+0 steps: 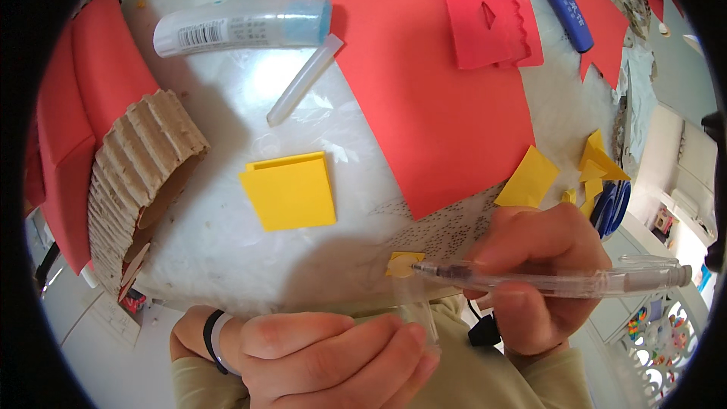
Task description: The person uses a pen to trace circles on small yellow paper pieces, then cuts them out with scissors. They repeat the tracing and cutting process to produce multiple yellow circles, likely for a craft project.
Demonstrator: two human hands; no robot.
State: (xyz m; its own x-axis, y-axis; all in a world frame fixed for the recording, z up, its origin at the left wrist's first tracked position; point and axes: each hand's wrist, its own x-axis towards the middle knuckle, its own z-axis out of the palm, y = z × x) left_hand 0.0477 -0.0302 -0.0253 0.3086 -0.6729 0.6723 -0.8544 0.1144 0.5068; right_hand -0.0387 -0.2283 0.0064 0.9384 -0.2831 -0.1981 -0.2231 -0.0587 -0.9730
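Observation:
My right hand [539,272] grips a clear ballpoint pen [573,285], its tip pointing left. That tip is at a small yellow paper piece [406,255] near the table's front edge. A translucent tube [417,304] runs from the curled fingers of my left hand [335,358], its rounded end over the yellow piece. The end of the tube inside the hand is mostly hidden. Farther in, a folded yellow paper square [289,193] lies on the plastic-covered table [227,261]. A large red paper sheet [420,108] spreads beyond my right hand.
A clear tube with a blue end [244,25] and a translucent stick [304,80] lie at the back. Curved corrugated cardboard [142,159] and red folded paper [102,68] stand at left. At right are a blue marker [559,3], yellow scraps [528,176], a cut red sheet [488,17] and blue handles [610,210].

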